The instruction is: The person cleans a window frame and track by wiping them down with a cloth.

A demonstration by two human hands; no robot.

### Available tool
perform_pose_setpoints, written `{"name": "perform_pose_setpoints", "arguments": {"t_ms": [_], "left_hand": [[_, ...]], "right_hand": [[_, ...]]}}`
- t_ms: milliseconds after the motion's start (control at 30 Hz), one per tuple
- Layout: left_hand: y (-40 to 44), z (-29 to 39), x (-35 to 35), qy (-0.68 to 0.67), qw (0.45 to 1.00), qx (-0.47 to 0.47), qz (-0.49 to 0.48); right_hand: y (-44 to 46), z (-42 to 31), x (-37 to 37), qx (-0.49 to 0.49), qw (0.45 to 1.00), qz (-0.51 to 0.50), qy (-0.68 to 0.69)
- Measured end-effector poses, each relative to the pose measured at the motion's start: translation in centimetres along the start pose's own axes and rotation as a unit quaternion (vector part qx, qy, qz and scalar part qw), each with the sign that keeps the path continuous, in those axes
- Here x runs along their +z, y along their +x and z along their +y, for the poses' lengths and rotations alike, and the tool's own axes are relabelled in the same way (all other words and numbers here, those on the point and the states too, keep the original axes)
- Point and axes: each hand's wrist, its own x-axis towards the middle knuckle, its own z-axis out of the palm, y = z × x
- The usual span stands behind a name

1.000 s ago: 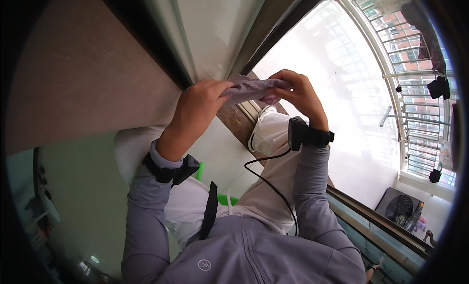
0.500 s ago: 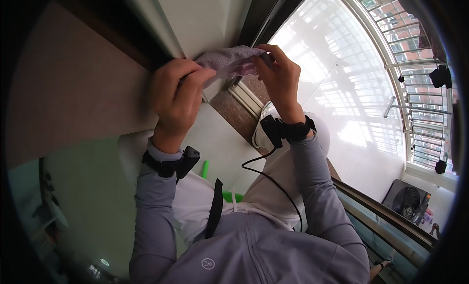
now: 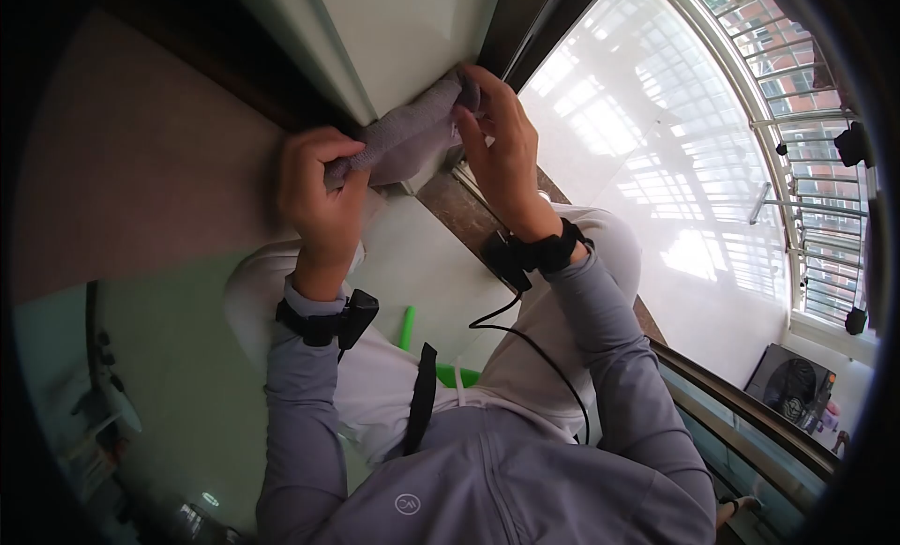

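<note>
A greyish-purple cloth (image 3: 410, 133) stretches between my two hands, in front of a pale upright panel (image 3: 412, 39). My left hand (image 3: 323, 194) pinches its lower left end between thumb and fingers. The upper right end is gripped by my right hand (image 3: 503, 151), near the dark frame edge. The cloth slants up to the right and hangs a little in its middle. Whether it touches the panel I cannot tell. Black devices are strapped to both wrists, and a cable runs from the right one.
Below the hands lies a brown stone threshold (image 3: 469, 217) between pale floors. A green object (image 3: 457, 375) shows between my legs. At the right are a barred window (image 3: 816, 170), a dark box (image 3: 790, 386) and a dark rail (image 3: 741, 409). A brown surface (image 3: 150, 161) fills the left.
Both hands have shifted left and upward overall with the cloth. It now slants more steeply, its right end higher than its left. The view has moved slightly.
</note>
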Motion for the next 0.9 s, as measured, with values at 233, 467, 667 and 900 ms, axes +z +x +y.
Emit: {"name": "perform_pose_setpoints", "arguments": {"t_ms": [233, 467, 667, 900], "left_hand": [[-2.2, -1.0, 0.9, 0.063, 0.978, -0.177, -0.089], [-4.5, -4.4, 3.4, 0.121, 0.896, -0.333, -0.269], [-3.6, -3.4, 2.4, 0.172, 0.907, -0.298, -0.243], [-2.3, -2.2, 1.8, 0.128, 0.961, -0.224, -0.097]], "right_hand": [[-1.1, 0.9, 1.0, 0.068, 0.994, -0.085, -0.016], [-6.2, 7.7, 3.8, 0.147, 0.976, -0.155, -0.040], [-4.3, 3.1, 3.0, 0.114, 0.989, -0.091, 0.023], [-1.6, 1.8, 1.2, 0.108, 0.992, -0.060, -0.009]]}}
